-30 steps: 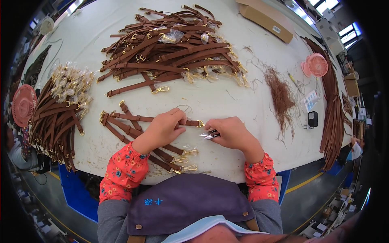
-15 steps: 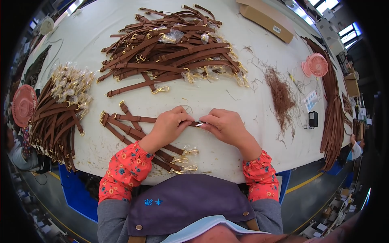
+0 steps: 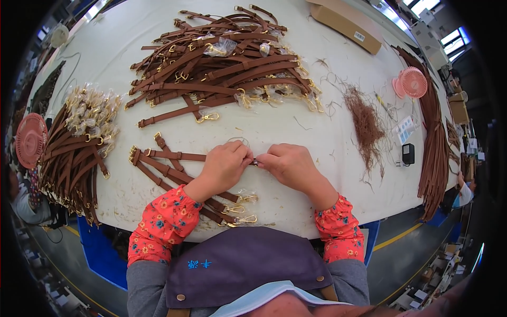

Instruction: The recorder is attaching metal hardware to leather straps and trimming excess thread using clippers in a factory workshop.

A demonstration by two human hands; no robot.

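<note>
Since the earlier frames, we note our right hand has closed in on our left hand; the two now meet fingertip to fingertip at the near middle of the white table, where a second ago a gap lay between them with a small metal piece showing. We find both hands curled narrow, pinching the end of a brown leather strap between them; only a dark sliver of it shows at the meeting point. That strap runs out leftward from under our left hand, lying flat on the table. It belongs to a small batch of straps with gold clasps lying under and just beside our left forearm.

Beyond the hands, well apart, we record a large heap of straps. A bundle of straps with wrapped clasps sits at the left edge. To the right lie a tuft of brown thread trimmings and a small pink fan.
</note>
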